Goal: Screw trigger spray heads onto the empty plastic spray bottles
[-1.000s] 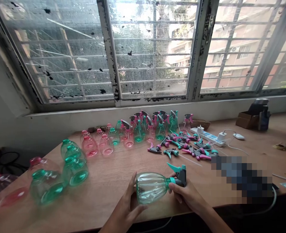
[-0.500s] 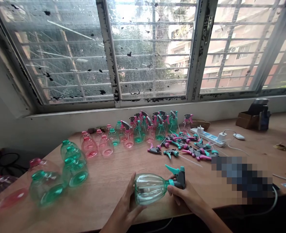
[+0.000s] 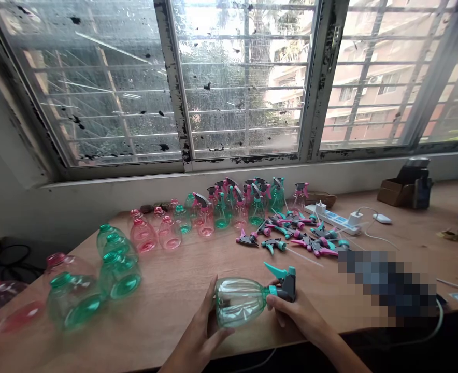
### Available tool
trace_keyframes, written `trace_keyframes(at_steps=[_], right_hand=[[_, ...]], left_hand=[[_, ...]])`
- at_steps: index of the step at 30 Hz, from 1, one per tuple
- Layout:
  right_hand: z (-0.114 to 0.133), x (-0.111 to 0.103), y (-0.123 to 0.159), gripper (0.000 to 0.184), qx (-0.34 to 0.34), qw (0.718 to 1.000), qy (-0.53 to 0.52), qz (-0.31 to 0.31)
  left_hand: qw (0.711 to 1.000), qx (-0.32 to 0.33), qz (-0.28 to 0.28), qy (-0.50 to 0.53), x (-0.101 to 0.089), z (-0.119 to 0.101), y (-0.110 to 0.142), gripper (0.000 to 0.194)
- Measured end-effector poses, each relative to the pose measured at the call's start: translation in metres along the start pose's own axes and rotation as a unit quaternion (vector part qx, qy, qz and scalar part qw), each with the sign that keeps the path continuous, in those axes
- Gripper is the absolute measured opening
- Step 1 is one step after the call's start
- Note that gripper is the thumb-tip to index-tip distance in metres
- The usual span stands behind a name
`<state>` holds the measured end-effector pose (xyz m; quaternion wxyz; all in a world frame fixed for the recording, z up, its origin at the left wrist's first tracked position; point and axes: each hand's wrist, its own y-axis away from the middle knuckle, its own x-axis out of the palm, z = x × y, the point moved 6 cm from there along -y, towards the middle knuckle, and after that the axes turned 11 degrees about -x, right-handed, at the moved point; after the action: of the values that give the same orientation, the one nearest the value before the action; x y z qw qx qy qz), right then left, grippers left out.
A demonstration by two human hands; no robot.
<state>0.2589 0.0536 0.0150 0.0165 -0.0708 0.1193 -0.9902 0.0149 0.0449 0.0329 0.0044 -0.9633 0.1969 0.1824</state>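
A clear green plastic spray bottle (image 3: 240, 302) lies on its side just above the table's front edge, with a teal and grey trigger spray head (image 3: 285, 285) at its right end. My left hand (image 3: 201, 331) cups the bottle's rounded base end. My right hand (image 3: 295, 311) grips the neck and spray head, its fingers partly hiding the collar. The bottle's nozzle points to the left and the trigger faces up.
Loose green and pink bottles (image 3: 119, 274) lie to the left. Upright bottles (image 3: 229, 210) and a heap of spray heads (image 3: 291, 233) stand ahead on the wooden table (image 3: 174, 305). Further right are a power strip (image 3: 332, 217), a computer mouse (image 3: 382, 218) and a cardboard box (image 3: 392, 194).
The bottle and spray head have shifted slightly left and rolled a little between my hands. The objects on the table have not moved.
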Motion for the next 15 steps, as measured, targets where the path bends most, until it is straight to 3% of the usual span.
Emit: trace_keyframes(at_steps=[5, 10, 15], right_hand=[[-0.0011, 0.0017, 0.0001, 0.048, -0.001, 1.000, -0.010, 0.014], [-0.0038, 0.0003, -0.0001, 0.050, 0.006, 1.000, -0.017, 0.008], [-0.0041, -0.0004, -0.0004, 0.049, 0.004, 1.000, -0.026, 0.009]], left_hand=[[1.000, -0.006, 0.013, 0.002, 0.0000, 0.0039, -0.0023, 0.106], [1.000, -0.017, 0.000, -0.005, -0.0017, 0.0048, -0.0028, 0.093], [1.000, -0.002, -0.012, -0.014, -0.0016, 0.0007, -0.0015, 0.095]])
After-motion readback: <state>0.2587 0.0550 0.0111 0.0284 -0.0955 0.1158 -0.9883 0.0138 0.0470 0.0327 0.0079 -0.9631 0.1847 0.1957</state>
